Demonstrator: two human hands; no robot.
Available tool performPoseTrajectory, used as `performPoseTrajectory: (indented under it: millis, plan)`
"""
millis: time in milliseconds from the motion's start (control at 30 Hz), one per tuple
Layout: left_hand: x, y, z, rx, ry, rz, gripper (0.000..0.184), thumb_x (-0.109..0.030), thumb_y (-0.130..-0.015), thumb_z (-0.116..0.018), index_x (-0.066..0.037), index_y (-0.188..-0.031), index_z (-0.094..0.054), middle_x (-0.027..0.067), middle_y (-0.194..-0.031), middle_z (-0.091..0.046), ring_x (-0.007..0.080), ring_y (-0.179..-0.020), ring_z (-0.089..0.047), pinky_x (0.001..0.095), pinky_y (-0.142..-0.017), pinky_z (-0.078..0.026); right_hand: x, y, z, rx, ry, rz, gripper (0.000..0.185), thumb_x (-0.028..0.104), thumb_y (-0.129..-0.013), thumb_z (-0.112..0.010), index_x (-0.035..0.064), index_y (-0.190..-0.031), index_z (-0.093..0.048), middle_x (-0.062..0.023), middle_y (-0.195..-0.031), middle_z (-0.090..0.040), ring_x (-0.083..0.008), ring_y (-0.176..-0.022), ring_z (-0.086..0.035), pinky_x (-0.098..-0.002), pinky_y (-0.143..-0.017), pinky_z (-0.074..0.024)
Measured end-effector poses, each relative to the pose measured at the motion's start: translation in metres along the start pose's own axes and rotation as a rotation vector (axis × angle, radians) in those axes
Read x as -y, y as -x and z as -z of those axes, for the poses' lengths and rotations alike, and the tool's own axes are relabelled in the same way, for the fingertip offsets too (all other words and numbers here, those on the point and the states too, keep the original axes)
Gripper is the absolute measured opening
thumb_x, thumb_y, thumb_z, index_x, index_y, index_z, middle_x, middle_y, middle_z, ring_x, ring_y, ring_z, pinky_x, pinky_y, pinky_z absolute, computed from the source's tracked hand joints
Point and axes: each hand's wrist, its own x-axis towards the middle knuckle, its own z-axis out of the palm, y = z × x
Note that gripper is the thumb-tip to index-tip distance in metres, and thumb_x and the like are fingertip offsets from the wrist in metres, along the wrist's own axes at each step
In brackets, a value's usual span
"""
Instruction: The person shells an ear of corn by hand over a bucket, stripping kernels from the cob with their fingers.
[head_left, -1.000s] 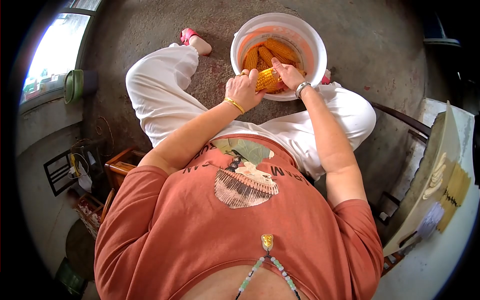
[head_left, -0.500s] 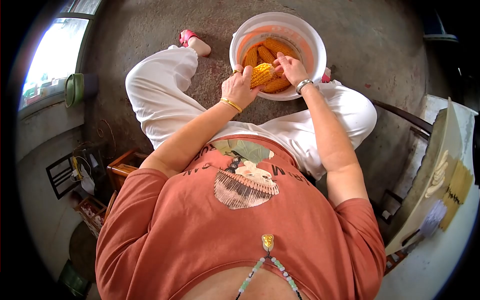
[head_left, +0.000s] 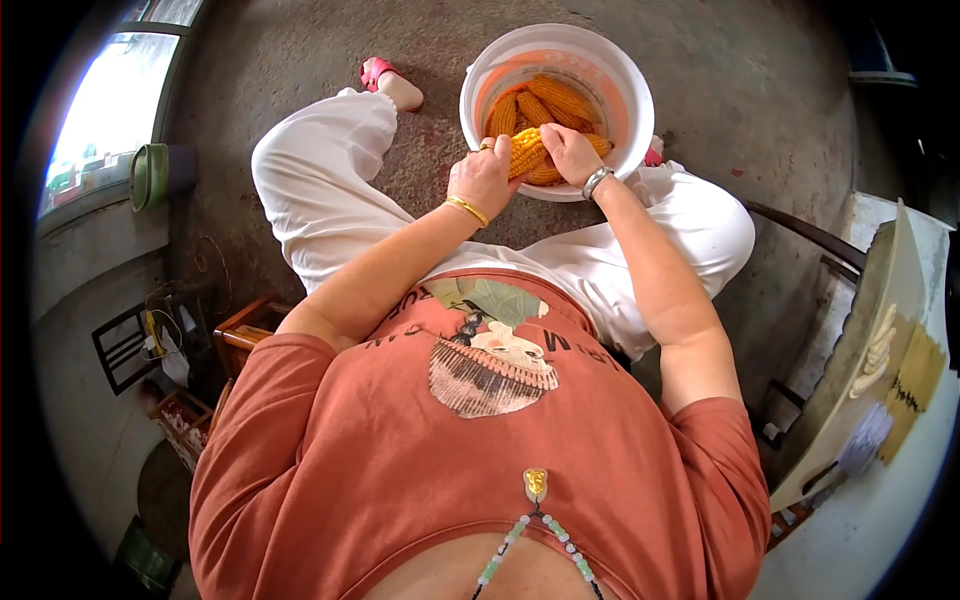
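A bright yellow corn cob (head_left: 526,152) is held between my two hands, over the near rim of a white bucket (head_left: 640,90). My left hand (head_left: 482,180) is wrapped round its left end, a gold bracelet on the wrist. At the cob's right end, my right hand (head_left: 571,156) grips with thumb and fingers; that wrist bears a silver bracelet. Inside the bucket lie several orange-yellow cobs (head_left: 560,97), and loose kernels show dimly between them.
The bucket stands on the concrete floor (head_left: 430,60) between my knees. A wooden chair (head_left: 245,330) is at the left, with a green container (head_left: 148,178) near the window. On the right is a pale table (head_left: 860,350) with several things on it.
My right hand first drew back from the cob with its fingers lifted, then came down onto its right end again. My left hand has kept its hold nearly in place.
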Motion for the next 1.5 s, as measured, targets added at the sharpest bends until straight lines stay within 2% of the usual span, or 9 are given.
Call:
performPoseTrajectory:
  millis: [267,367,567,867,1067,1167,1267,1367,1500]
  plan:
    - [0.003,-0.002,-0.002,0.017,0.039,0.040,0.048,-0.036,-0.081,-0.068,-0.003,-0.105,-0.043,0.0176,-0.089,-0.060,0.0349,-0.075,-0.065,0.0430,-0.063,-0.053,0.007,0.004,0.001,-0.028,-0.153,0.085,0.046,0.040,-0.098,-0.039,0.0011,-0.104,-0.061,-0.0166,-0.084,-0.065,-0.0298,-0.079,-0.063,-0.0384,-0.074,-0.0492]
    - [0.002,-0.001,0.000,0.013,0.015,0.029,0.047,-0.038,-0.081,-0.068,-0.003,-0.102,-0.044,0.0166,-0.089,-0.060,0.0332,-0.075,-0.066,0.0425,-0.062,-0.053,0.016,0.007,0.006,0.054,-0.294,-0.030,0.051,0.047,-0.098,-0.040,0.0010,-0.097,-0.062,-0.0138,-0.077,-0.062,-0.0261,-0.073,-0.060,-0.0371,-0.070,-0.0481]
    - [0.000,0.000,0.000,0.004,-0.015,0.003,0.048,-0.038,-0.081,-0.068,-0.003,-0.103,-0.044,0.0161,-0.089,-0.060,0.0328,-0.075,-0.066,0.0425,-0.063,-0.054,-0.002,-0.001,0.002,0.069,-0.010,0.022,0.059,0.055,-0.096,-0.040,0.0001,-0.085,-0.058,-0.0122,-0.077,-0.062,-0.0239,-0.073,-0.058,-0.0357,-0.068,-0.0448]
    - [0.002,0.000,0.001,0.008,0.015,0.008,0.047,-0.039,-0.081,-0.068,-0.004,-0.100,-0.045,0.0159,-0.089,-0.061,0.0332,-0.074,-0.066,0.0430,-0.063,-0.054,-0.008,-0.002,0.003,0.160,-0.175,0.068,0.047,0.042,-0.099,-0.041,-0.0010,-0.110,-0.058,-0.0161,-0.097,-0.064,-0.0257,-0.092,-0.060,-0.0339,-0.082,-0.0463]
    - [0.003,-0.006,0.003,0.066,0.043,0.051,0.047,-0.040,-0.080,-0.068,-0.003,-0.099,-0.046,0.0171,-0.090,-0.062,0.0341,-0.075,-0.066,0.0430,-0.064,-0.054,0.004,0.005,0.004,0.041,-0.045,0.154,0.041,0.034,-0.100,-0.041,-0.0019,-0.110,-0.058,-0.0176,-0.099,-0.065,-0.0285,-0.094,-0.062,-0.0354,-0.084,-0.0465]
    - [0.006,-0.007,0.000,0.062,0.041,0.059,0.048,-0.040,-0.080,-0.068,-0.003,-0.099,-0.046,0.0173,-0.090,-0.062,0.0343,-0.076,-0.066,0.0432,-0.065,-0.054,-0.005,0.001,-0.002,-0.040,-0.120,0.168,0.043,0.038,-0.100,-0.041,-0.0006,-0.107,-0.060,-0.0139,-0.089,-0.064,-0.0241,-0.083,-0.062,-0.0337,-0.076,-0.0478]
    - [0.004,-0.007,-0.001,0.052,0.052,0.060,0.048,-0.040,-0.080,-0.068,-0.003,-0.099,-0.046,0.0172,-0.089,-0.062,0.0344,-0.076,-0.066,0.0437,-0.065,-0.054,0.010,0.005,0.007,0.056,-0.293,-0.041,0.050,0.047,-0.098,-0.042,0.0013,-0.102,-0.061,-0.0086,-0.079,-0.061,-0.0177,-0.073,-0.058,-0.0310,-0.068,-0.0470]
    - [0.004,-0.006,-0.001,0.040,0.050,0.056,0.047,-0.040,-0.080,-0.068,-0.003,-0.099,-0.046,0.0170,-0.089,-0.061,0.0343,-0.075,-0.066,0.0438,-0.065,-0.054,0.005,0.001,0.004,0.031,-0.261,0.078,0.056,0.055,-0.096,-0.042,0.0027,-0.099,-0.062,-0.0041,-0.073,-0.056,-0.0123,-0.067,-0.054,-0.0288,-0.063,-0.0449]
    - [0.002,-0.006,0.001,0.040,0.035,0.041,0.047,-0.039,-0.080,-0.068,-0.003,-0.099,-0.045,0.0170,-0.088,-0.061,0.0341,-0.075,-0.066,0.0433,-0.065,-0.054,-0.001,-0.001,0.003,0.020,-0.089,0.137,0.058,0.057,-0.094,-0.043,0.0023,-0.098,-0.061,-0.0096,-0.076,-0.060,-0.0200,-0.070,-0.058,-0.0323,-0.065,-0.0459]
